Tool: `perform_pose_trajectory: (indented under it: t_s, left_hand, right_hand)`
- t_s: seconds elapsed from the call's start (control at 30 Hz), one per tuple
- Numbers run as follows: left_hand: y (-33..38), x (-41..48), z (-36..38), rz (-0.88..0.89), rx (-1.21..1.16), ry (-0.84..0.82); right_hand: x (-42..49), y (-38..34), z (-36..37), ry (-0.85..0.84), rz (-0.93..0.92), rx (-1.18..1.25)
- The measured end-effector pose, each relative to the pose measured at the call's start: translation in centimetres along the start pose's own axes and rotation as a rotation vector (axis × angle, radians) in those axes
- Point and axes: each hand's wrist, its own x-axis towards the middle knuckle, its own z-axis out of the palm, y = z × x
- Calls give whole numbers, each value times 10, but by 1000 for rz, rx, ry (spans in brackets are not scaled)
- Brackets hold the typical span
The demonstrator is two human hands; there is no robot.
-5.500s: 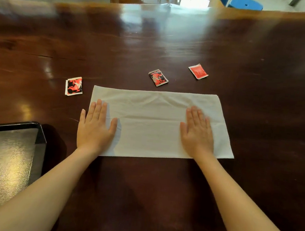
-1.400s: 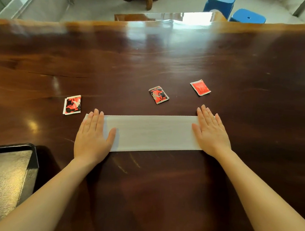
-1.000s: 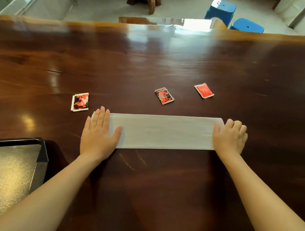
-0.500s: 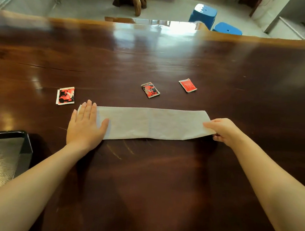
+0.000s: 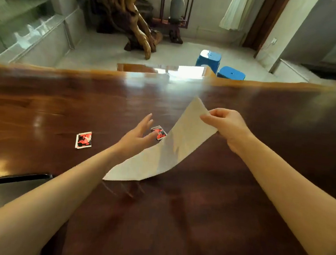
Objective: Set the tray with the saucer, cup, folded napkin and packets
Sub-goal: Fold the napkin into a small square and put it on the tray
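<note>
One napkin (image 5: 173, 152) — pinched up by right hand (image 5: 226, 126), left hand (image 5: 140, 135) splayed

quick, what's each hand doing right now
Left hand: open, holding nothing.
Right hand: pinching the raised end of the napkin.

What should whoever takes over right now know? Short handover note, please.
Right hand: pinches the napkin by its right end, which is raised off the table; the other end lies on the wood.
Left hand: open, fingers spread, holds nothing.
Things: left packet and centre packet lie on the table; tray rim shows at lower left. Saucer and cup are not in view.
Done: napkin is a long strip.
Left: finish the fold, then put the napkin, packets, saucer and cup on the tray.
</note>
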Motion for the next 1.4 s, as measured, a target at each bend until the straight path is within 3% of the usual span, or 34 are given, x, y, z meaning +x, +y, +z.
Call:
perform_pose_trajectory:
  t_s: [0.17,0.4,0.63,0.83,1.1,1.27,1.4]
  left_hand:
    - [127,9,-30,201,-135,-206]
    - [205,-4,-76,210,-102,-191]
    - [248,0,-81,169,145,-174]
    - [251,14,-72,105,235,-90]
    - [243,9,-92,149,225,145]
    - [208,-32,-86,290,470,240]
    - [150,-105,-50,378,356,274]
  right_hand:
    - [-16,-88,-15,-100,-149,-143]
    - [-33,-171,-55,-175,-160,-298]
    - [-26,-191,-76,-150,-122,-411]
    - [-4,-184,-79,-190,-130,-588]
    - [14,-181,-56,3,-329,-489]
    - [-26,-154,-39,-71,-490,-534]
    - [-86,-104,-22,-202,-504,-469]
